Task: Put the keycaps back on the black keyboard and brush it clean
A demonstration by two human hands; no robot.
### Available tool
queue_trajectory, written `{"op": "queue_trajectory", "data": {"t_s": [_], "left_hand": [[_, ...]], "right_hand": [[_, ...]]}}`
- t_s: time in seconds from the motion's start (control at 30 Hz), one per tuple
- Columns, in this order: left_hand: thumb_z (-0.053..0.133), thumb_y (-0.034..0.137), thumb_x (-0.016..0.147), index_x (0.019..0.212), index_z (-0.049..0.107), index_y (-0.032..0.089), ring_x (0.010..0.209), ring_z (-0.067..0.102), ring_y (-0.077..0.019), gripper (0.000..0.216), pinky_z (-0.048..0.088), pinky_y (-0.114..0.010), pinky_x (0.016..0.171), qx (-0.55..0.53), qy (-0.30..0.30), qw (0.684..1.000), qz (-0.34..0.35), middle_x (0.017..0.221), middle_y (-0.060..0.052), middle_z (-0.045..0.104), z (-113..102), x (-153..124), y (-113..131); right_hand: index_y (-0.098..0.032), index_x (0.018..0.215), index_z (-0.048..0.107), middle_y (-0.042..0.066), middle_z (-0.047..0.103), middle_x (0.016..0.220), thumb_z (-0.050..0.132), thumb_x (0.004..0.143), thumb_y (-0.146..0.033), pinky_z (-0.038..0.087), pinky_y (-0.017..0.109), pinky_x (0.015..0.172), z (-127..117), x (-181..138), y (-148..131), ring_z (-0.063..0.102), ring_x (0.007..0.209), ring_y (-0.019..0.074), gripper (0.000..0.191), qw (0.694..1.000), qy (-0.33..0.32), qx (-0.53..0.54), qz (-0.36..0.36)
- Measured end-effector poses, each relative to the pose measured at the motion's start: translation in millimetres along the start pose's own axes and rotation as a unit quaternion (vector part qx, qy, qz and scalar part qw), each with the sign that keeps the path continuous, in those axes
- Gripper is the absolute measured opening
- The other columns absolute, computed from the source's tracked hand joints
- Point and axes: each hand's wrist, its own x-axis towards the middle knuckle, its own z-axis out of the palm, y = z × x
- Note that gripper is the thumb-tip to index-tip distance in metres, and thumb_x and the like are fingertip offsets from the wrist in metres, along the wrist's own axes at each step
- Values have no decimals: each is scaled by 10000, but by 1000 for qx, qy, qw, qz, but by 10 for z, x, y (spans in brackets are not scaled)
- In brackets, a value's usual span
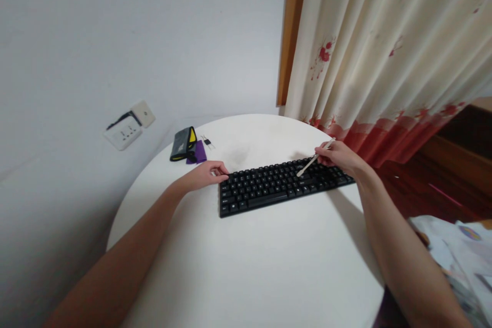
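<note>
A black keyboard (265, 184) lies flat on the round white table (246, 266), slightly angled. At its upper left corner is my left hand (209, 173), thumb and fingers pinching the edge. My right hand (338, 156) is over the keyboard's right part, its fingers closed round a slim white stick (315, 158). The stick slants down to the left, and its slightly wider lower tip is at the keys left of the number pad. Whether that tip has bristles is too small to tell.
Behind my left hand lie a grey and black pouch with yellow lining (183, 143), a purple cloth (200, 151) and a small dark item with thin prongs (208, 142). A wall socket (125, 133) is at left. A flowered curtain (369, 61) hangs beyond the table's right edge.
</note>
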Motion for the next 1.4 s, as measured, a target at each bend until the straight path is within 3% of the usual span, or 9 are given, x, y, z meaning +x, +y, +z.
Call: {"op": "queue_trajectory", "data": {"t_s": [0.1, 0.3, 0.57, 0.83, 1.03, 1.4], "left_hand": [[667, 464, 766, 868, 665, 170, 793, 647, -195, 311, 508, -314, 756, 0, -2, 1000, 4, 848, -51, 710, -1, -1, 10], [672, 476, 755, 860, 669, 177, 783, 647, -193, 317, 512, -320, 759, -4, 1, 1000, 3, 838, -46, 712, 0, -3, 1], [666, 467, 757, 852, 667, 176, 779, 646, -190, 306, 508, -312, 750, 5, 4, 1000, 2, 833, -47, 709, 1, -7, 27], [669, 500, 742, 848, 672, 177, 795, 642, -194, 340, 508, -316, 762, 1, 6, 1000, -1, 848, -47, 711, 0, -7, 4], [655, 480, 767, 853, 667, 181, 794, 641, -190, 311, 502, -309, 759, 4, 2, 1000, 7, 861, -48, 713, -2, -4, -25], [654, 459, 782, 868, 668, 176, 793, 646, -189, 295, 501, -299, 748, 7, -7, 1000, 8, 873, -51, 718, -6, -4, -17]], "right_hand": [[-182, 725, 569, 27, 661, 647, 681, 761, -472, 373, 201, 458, 29, -11, -7, 558, 534, 112, 313, 1000, -21, 15, -3], [-169, 700, 611, 44, 683, 661, 691, 760, -429, 352, 196, 436, -12, -12, 16, 587, 555, 120, 278, 999, 1, -8, 49], [-152, 628, 595, 39, 617, 575, 645, 799, -308, 281, 190, 375, -80, 59, 83, 495, 476, 96, 237, 992, 69, -39, 99], [-161, 611, 564, 33, 567, 520, 625, 819, -371, 300, 189, 364, -133, 128, 203, 453, 444, 95, 302, 989, 78, -60, 107], [-163, 614, 596, 41, 551, 502, 600, 795, -328, 359, 237, 428, -268, 191, 389, 498, 471, 142, 245, 968, 192, -128, 95], [-109, 865, 698, 192, 691, 793, 501, 852, -321, 468, 322, 667, -452, 354, 646, 656, 837, 290, 290, 916, 345, -178, 102]]}}
